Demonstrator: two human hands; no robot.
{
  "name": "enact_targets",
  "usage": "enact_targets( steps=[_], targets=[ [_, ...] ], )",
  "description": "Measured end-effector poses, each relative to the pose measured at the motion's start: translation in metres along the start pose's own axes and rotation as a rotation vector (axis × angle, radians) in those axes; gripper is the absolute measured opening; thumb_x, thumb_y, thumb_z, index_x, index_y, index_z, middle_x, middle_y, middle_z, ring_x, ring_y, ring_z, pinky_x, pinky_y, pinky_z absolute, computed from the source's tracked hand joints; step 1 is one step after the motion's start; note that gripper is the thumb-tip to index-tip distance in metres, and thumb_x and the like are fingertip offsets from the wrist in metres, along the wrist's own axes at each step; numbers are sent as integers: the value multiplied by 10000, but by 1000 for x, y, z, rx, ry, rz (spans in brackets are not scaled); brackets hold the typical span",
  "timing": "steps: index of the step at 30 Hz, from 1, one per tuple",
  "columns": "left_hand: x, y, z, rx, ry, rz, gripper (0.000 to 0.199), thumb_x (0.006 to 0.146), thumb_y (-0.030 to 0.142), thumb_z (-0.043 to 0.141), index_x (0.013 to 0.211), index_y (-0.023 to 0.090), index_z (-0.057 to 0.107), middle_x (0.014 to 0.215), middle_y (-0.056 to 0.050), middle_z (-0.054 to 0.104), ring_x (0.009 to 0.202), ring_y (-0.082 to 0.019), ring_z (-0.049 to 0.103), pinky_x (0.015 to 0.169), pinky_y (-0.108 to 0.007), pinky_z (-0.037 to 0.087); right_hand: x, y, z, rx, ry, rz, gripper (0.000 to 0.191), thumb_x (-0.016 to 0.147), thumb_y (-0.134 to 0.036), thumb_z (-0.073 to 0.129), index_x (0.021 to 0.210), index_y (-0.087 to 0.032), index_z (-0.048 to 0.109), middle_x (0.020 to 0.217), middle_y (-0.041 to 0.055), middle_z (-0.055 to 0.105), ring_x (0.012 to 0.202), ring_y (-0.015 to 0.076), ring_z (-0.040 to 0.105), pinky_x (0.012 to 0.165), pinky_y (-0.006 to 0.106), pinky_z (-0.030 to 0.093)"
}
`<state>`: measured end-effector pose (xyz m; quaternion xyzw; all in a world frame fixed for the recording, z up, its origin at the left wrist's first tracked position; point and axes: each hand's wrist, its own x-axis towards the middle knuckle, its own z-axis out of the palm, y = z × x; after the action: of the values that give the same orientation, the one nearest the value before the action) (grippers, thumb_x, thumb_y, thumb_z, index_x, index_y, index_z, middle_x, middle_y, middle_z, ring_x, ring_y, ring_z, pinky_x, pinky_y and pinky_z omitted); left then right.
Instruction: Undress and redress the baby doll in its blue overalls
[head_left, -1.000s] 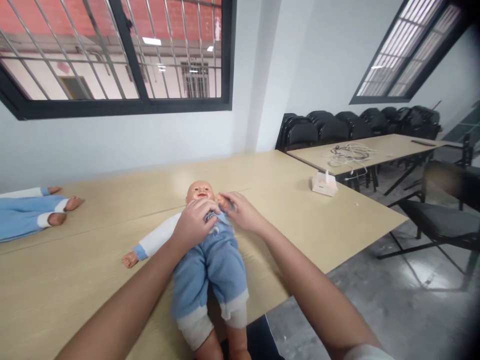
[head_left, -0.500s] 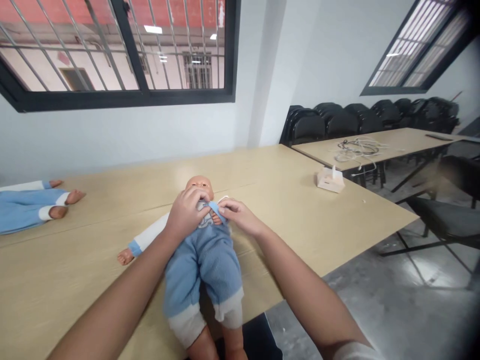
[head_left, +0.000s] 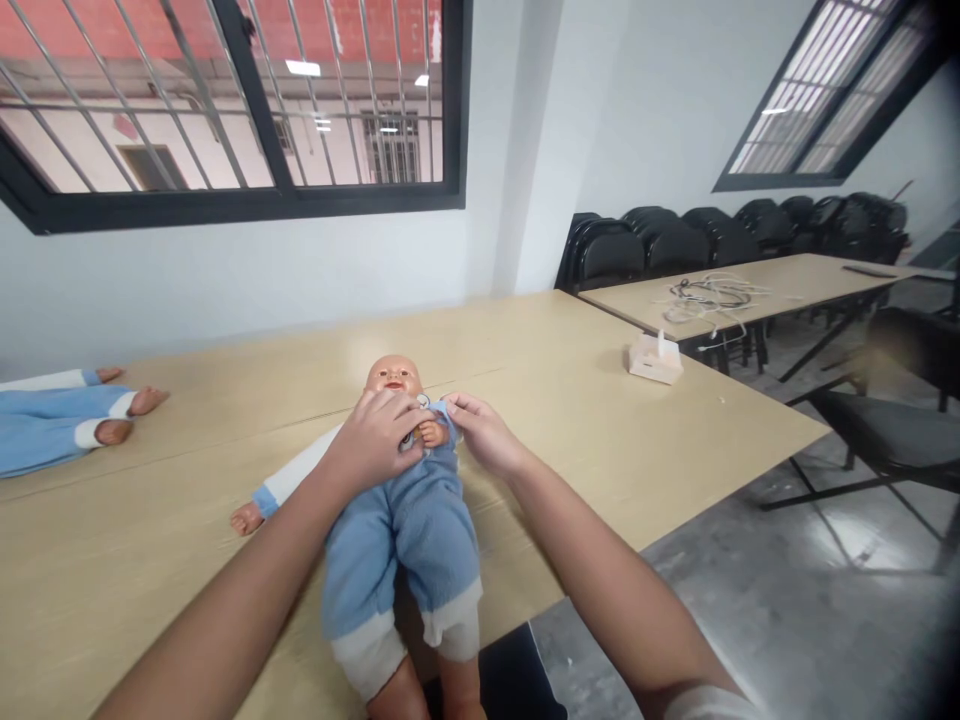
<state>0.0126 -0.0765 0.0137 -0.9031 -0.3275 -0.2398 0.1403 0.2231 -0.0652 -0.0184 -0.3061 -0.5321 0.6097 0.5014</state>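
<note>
A baby doll (head_left: 397, 510) in blue trousers with white hems and a white top lies on its back, legs hanging over the table's near edge. Its arm on my right is bent across the chest, so the small hand (head_left: 433, 433) shows there. My left hand (head_left: 382, 435) lies over the chest, thumb and fingers closed around that small hand, partly hiding it. At the same arm, my right hand (head_left: 480, 430) pinches the blue sleeve cuff (head_left: 442, 408). The doll's other arm (head_left: 289, 480) stretches out on the table, its cuff round the wrist.
A second doll (head_left: 60, 415) in similar clothes lies at the table's left end. On the wooden table (head_left: 570, 460) stands a tissue box (head_left: 654, 360) at the right. Beyond are a table with tangled cables (head_left: 712, 298), stacked black chairs (head_left: 611, 250) and a folding chair (head_left: 892, 430).
My left fingers have let go of the blue cuff and moved down onto the small hand, which shows more now. The doll's face is uncovered. My right hand still pinches the cuff.
</note>
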Motion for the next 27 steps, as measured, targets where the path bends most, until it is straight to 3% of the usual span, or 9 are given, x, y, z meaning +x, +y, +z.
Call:
enact_targets(
  steps=[2,6,8,11,14,17,21,27],
  targets=[
    [1,1,1,9,-39,-49,332,917,318,623,1245,287,662,1138,-92,679,1112,-318,583,901,-461,443,0,-2,-1,-72,10,-23,281,855,-475,671,872,-202,609,847,3,619,769,159,551,744,281,435],
    [0,0,4,-51,-116,-41,216,961,343,620,1147,289,715,1073,-79,679,1039,-290,597,880,-442,448,2,-10,-16,-564,129,-143,168,858,-323,579,749,-196,587,810,7,570,822,175,522,778,295,402],
    [0,1,6,-84,-130,-24,179,983,306,594,1099,269,726,1021,-69,680,980,-268,603,872,-428,454,2,-14,-25,-703,95,-103,198,871,-303,535,713,-191,575,777,3,551,790,171,507,755,299,381],
    [-1,5,9,-119,-98,-19,179,944,322,657,1091,236,711,1041,-76,675,1009,-274,600,895,-428,464,3,-15,-36,-613,-87,26,244,899,-363,515,761,-179,598,740,-12,538,711,153,476,699,295,360],
    [-1,15,10,-130,-48,-40,285,864,394,751,1069,206,691,1091,-98,665,1057,-299,587,904,-436,471,4,-13,-41,-443,-120,71,252,868,-408,580,770,-176,595,706,-28,513,660,133,429,654,283,334],
    [1,25,10,-124,2,-81,272,890,420,717,1058,208,686,1116,-100,664,1053,-303,583,889,-441,468,4,-10,-43,-287,-138,102,312,848,-466,664,758,-178,583,680,-36,497,630,119,386,621,271,298],
    [3,26,7,-217,79,-136,309,958,460,616,1136,211,658,1187,-105,668,1106,-298,581,970,-465,455,2,-12,-49,-101,-274,147,417,830,-550,747,766,-178,568,677,-45,475,611,104,347,606,255,278],
    [4,19,5,-329,117,-158,258,991,398,557,1142,198,619,1191,-101,679,1136,-289,588,1030,-475,447,-2,-22,-56,-198,-382,214,425,806,-554,797,855,-171,619,747,-27,544,666,116,439,651,257,335]
  ],
)
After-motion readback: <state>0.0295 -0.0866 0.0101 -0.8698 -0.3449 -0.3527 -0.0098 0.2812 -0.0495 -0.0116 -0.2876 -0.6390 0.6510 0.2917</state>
